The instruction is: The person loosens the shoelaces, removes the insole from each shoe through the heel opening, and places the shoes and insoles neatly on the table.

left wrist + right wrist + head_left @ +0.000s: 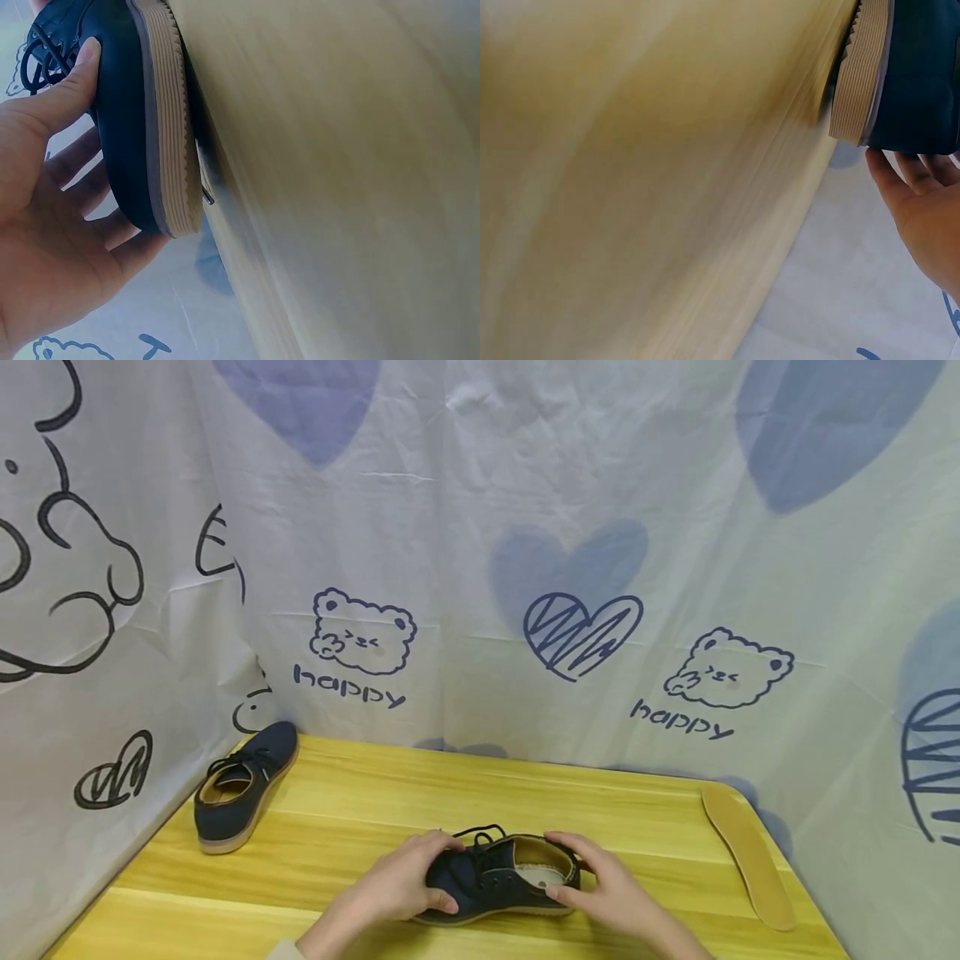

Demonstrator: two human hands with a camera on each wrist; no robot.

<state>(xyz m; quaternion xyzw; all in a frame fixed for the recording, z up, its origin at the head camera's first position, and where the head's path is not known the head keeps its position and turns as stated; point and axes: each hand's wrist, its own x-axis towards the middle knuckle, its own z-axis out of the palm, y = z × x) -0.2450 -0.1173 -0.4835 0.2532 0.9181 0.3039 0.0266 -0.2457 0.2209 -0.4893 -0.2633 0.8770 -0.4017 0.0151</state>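
A dark navy lace-up shoe [498, 893] is on the table in front of me, toe to the left. My left hand [401, 877] grips the toe end, thumb on the near side, fingers over the far side; the left wrist view shows the thumb [79, 79] on the upper. At the heel, my right hand [611, 893] holds the shoe, its thumb by the near edge of the opening and its fingers at the back. Black laces [486, 837] loop above the tongue. A pale lining [536, 875] shows inside. The right wrist view shows the ribbed tan sole [859, 82].
A matching shoe [277, 747] stands at the table's far left corner, toe pointing away. A tan insole [746, 856] lies along the right edge. The yellow wood-grain table [375, 793] is bounded by white printed cloth [465, 527] at the back and sides.
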